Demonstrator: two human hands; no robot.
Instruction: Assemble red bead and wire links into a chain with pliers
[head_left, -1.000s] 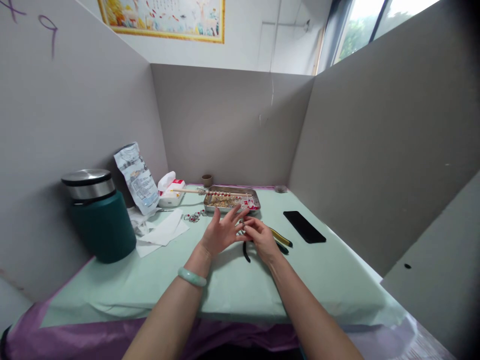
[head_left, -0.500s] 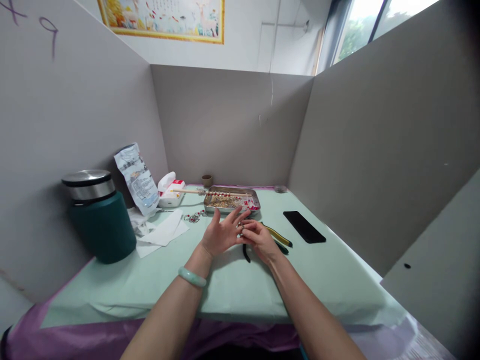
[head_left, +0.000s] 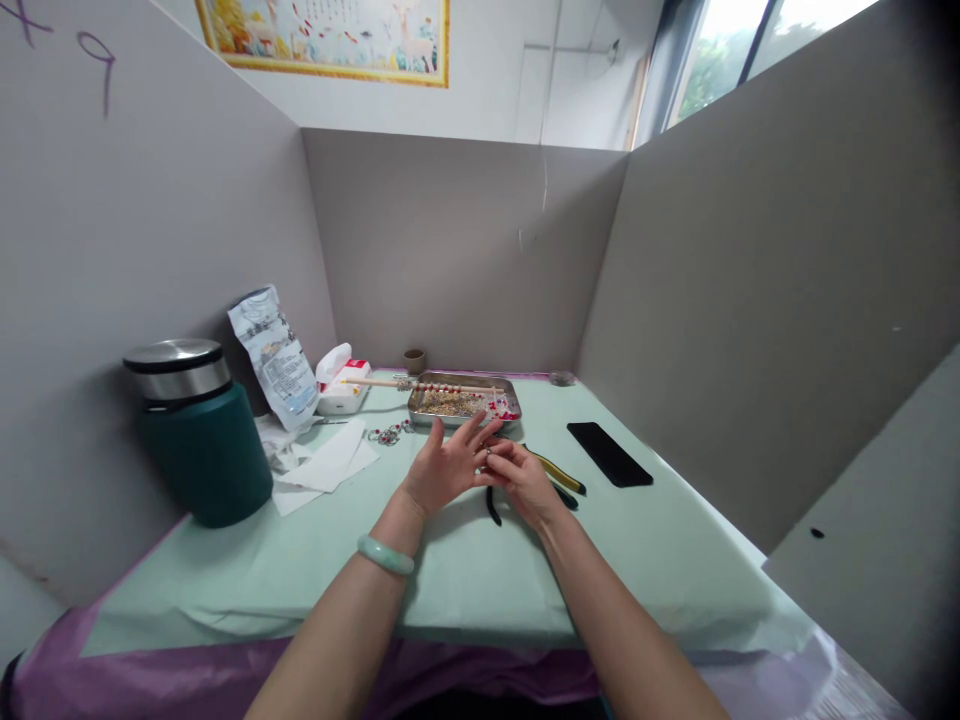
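Trinket (head_left: 489, 451), indistinct mid-frame, could drop if the right hand (head_left: 527, 487), pinching it narrowly, slips beside the spread-fingered left hand (head_left: 441, 468).

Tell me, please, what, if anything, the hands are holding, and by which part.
A tiny, silvery, metal-looking piece seems pinched in the right bare hand; whether the left bare hand, thumb spread, holds it too, and which part is gripped, cannot be told.

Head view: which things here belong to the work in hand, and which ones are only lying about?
Likely part of the work: small piece in the right hand, bead tray, beaded stick, beaded chain, yellow-handled pliers.

Apparently just lying about: green flask, printed pouch, tissue pack, black phone.
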